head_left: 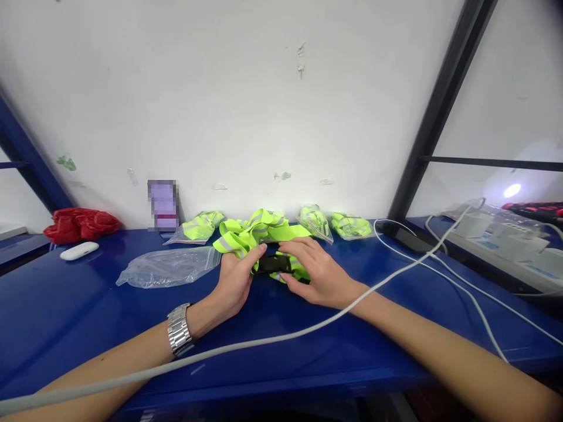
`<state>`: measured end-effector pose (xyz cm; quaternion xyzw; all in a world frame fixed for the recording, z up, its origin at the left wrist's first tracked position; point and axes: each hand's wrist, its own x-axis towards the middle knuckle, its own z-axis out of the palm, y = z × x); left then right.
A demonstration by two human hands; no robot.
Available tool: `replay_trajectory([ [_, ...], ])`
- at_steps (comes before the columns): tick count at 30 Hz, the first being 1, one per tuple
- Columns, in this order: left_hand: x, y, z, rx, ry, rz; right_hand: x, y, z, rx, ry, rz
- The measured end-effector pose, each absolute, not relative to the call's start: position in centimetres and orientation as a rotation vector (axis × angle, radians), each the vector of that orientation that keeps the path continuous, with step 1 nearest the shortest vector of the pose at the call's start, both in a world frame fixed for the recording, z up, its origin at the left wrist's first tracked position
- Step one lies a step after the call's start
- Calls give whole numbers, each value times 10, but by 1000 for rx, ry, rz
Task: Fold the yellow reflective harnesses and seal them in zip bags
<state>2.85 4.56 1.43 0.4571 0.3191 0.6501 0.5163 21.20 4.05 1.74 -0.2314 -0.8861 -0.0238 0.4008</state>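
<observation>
As fingers (295, 248) grip, black buckle (273, 264), looped webbing (241, 235)

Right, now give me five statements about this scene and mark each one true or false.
1. The left hand holds a neon strap. True.
2. The watch is on the right wrist. False: the silver watch is on the left wrist.
3. The right hand's fingers are at the black buckle. True.
4. The red bundle lies beside the phone chargers. False: the red bundle is near the white case.
5. A clear bag lies left of both hands. True.
</observation>
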Motion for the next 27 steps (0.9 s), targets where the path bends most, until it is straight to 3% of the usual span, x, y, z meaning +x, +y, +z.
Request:
replay_trajectory([
  [4, 32, 49, 17, 1031, 801, 1643, 196, 31, 10, -330, -2424, -101],
  [11, 29, 45, 23, 970, 786, 1535, 185, 36, 9, -611, -2493, 609],
  [18, 28, 42, 21, 1143, 880, 1438, 185, 58, 2, -523, -1354, 1525],
  [27, 22, 58, 3, 1482, 1093, 1314, 189, 59, 9, -645, -988, 1300],
])
